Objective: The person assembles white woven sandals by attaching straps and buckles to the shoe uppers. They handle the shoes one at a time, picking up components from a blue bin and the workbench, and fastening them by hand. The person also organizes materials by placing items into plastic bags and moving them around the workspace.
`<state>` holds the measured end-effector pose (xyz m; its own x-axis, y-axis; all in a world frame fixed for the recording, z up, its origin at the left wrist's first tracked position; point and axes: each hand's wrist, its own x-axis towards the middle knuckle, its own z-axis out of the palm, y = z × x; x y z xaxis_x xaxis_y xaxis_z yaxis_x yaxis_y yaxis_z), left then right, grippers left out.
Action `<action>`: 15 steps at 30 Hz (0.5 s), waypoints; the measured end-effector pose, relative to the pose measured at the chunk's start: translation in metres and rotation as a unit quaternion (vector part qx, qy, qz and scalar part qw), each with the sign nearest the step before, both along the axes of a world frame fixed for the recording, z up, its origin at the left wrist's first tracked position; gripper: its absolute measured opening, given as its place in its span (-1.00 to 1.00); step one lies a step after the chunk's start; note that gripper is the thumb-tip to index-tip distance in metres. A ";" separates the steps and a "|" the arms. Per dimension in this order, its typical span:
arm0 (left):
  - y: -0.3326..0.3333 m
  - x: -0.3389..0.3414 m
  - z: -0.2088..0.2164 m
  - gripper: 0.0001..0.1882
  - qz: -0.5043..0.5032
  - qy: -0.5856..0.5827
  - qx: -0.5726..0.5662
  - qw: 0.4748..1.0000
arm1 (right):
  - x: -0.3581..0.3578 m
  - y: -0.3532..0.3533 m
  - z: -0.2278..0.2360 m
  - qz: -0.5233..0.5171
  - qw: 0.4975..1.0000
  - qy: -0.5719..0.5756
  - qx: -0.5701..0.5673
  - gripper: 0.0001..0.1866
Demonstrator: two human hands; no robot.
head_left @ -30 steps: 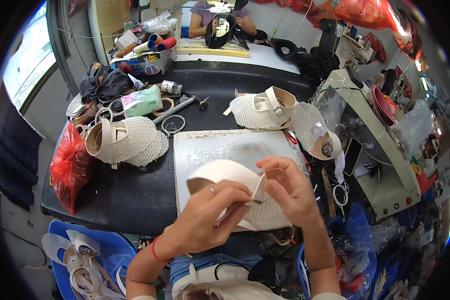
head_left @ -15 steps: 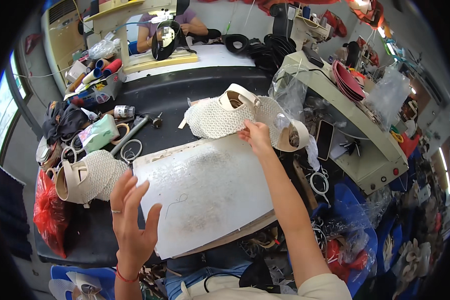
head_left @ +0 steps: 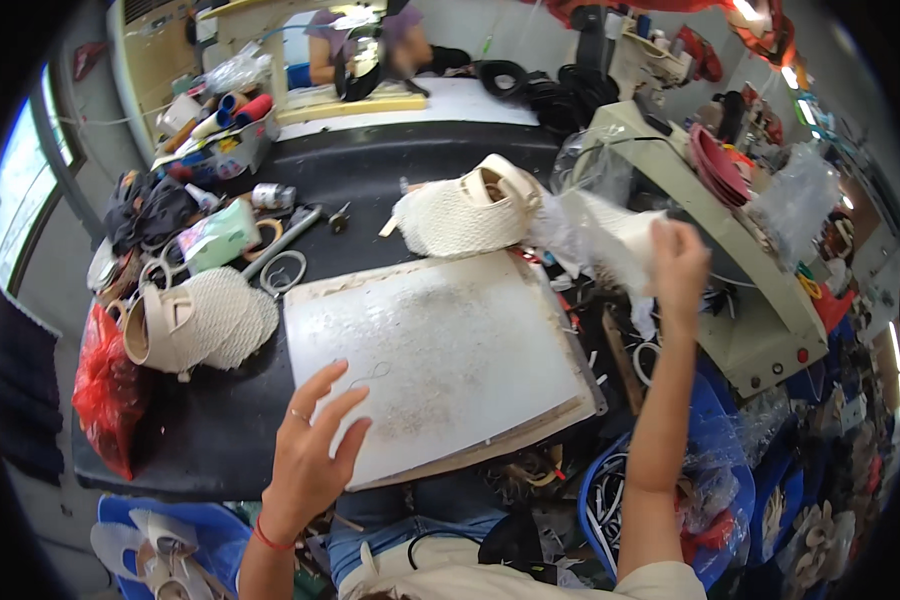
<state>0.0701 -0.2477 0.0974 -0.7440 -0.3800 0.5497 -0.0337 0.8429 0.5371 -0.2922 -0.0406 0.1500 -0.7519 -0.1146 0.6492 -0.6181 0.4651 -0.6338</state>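
Note:
My right hand (head_left: pixel 680 268) is raised at the right, fingers closed on the edge of a cream woven shoe upper (head_left: pixel 622 230), which is smeared by motion. A clear plastic bag lies close beside and behind this upper. More cream woven shoe uppers with straps (head_left: pixel 460 215) sit just beyond the white board (head_left: pixel 440 350). Over the board's near left part hovers my left hand (head_left: pixel 315 455), its fingers spread and holding nothing. Another group of cream woven uppers (head_left: pixel 210 318) rests left of the board. A thin loop of dark thread lies on the board.
Tape rings, a hammer-like tool (head_left: pixel 282 245) and a jar (head_left: pixel 273 196) clutter the left. A red plastic bag (head_left: pixel 110 385) sits at the table's left edge. A beige machine (head_left: pixel 760 330) stands right. Blue bins (head_left: pixel 610 505) flank my legs. Across the table another person sits.
My right hand has gone from beside the middle uppers to the right, carrying a woven upper with it. The left hand has shifted slightly right, still spread. The whole view has shifted a little.

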 end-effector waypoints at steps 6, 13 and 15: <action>-0.043 0.045 0.011 -0.77 0.204 0.109 -0.027 0.973 | 0.127 -0.029 0.059 0.325 0.930 0.135 0.107 -0.83; -0.022 0.053 0.001 -0.81 0.206 0.107 0.021 0.973 | 0.107 -0.095 -0.043 0.488 0.751 0.213 0.391 -0.78; -0.006 0.038 -0.016 -0.82 0.139 0.070 0.001 0.988 | 0.114 -0.096 -0.052 0.470 0.761 0.222 0.387 -0.76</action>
<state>0.1084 -0.2541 0.0813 -0.5275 -0.5604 0.6385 -0.1894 0.8102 0.5546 -0.1782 -0.1362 0.0977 0.1734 -0.9441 0.2803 -0.9819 -0.1879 -0.0254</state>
